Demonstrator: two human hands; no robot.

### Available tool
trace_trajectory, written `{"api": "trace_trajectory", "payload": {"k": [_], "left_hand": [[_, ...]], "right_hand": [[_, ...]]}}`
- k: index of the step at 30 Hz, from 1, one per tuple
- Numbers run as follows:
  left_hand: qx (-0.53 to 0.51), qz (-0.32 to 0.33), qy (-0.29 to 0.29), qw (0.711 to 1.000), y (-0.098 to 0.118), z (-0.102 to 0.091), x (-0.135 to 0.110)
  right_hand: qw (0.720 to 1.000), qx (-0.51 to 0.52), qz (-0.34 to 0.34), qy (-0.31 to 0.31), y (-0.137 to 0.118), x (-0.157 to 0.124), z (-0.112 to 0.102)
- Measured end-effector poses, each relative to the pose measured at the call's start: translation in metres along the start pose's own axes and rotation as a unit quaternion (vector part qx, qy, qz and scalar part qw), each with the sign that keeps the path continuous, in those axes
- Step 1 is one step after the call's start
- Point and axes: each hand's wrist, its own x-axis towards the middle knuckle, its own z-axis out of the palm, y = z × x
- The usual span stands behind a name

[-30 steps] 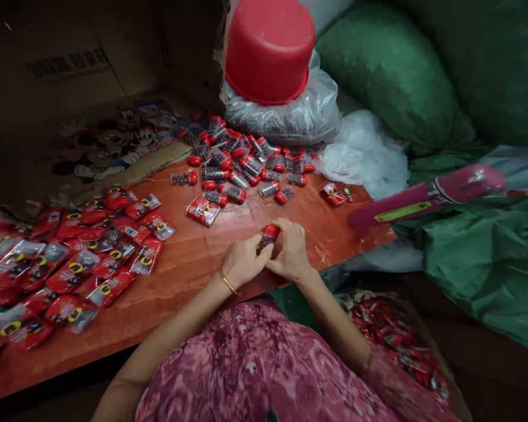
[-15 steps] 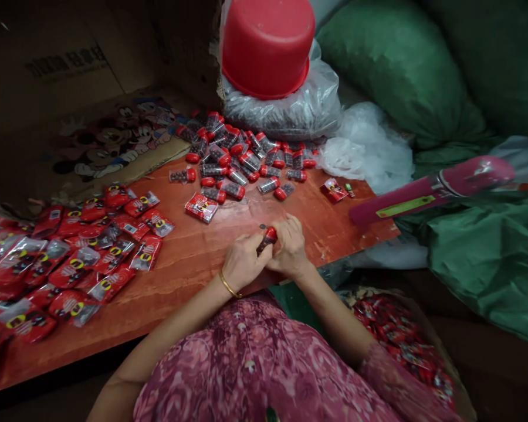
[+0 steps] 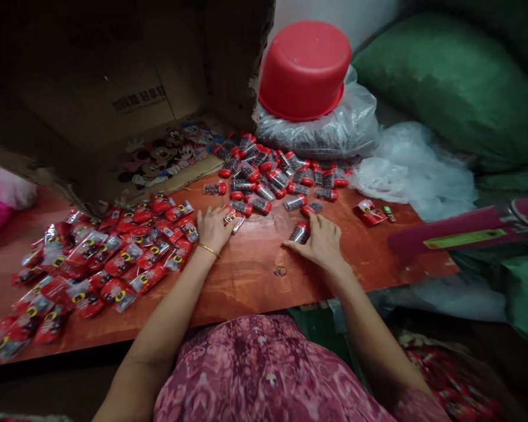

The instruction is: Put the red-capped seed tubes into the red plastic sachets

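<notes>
My left hand (image 3: pixel 214 228) reaches forward over the red table (image 3: pixel 246 275), its fingers closed on a red packet (image 3: pixel 234 218) near the middle. My right hand (image 3: pixel 320 241) rests on the table with its fingers around a small clear tube with a red cap (image 3: pixel 300 232). Just beyond both hands lies a heap of several similar red-capped tubes (image 3: pixel 268 173). Many flat red packets (image 3: pixel 114 258) are spread to the left of my left hand. A small dark ring-like mark (image 3: pixel 280 271) lies on the table between my hands.
An upturned red bucket (image 3: pixel 305 69) sits on a clear plastic bag (image 3: pixel 334 132) at the back. A cardboard box with a cartoon print (image 3: pixel 158 158) stands back left. Green sacks (image 3: pixel 457 88) fill the right. A pink tube (image 3: pixel 466 231) lies at right. One lone packet (image 3: pixel 370 212) lies nearby.
My hands were together holding one tube near the table's front edge. They have parted: the left went forward to the red packet, the right went forward with a tube. The camera shifted left.
</notes>
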Motion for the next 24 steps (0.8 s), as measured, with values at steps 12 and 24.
{"api": "trace_trajectory", "payload": {"k": [12, 24], "left_hand": [[-0.061, -0.041, 0.008, 0.997, -0.002, -0.001, -0.002], [-0.220, -0.011, 0.089, 0.971, 0.033, -0.024, -0.032]], "right_hand": [[0.948, 0.304, -0.057, 0.071, -0.079, -0.010, -0.011], [0.773, 0.631, 0.073, -0.012, -0.132, 0.019, -0.005]]}}
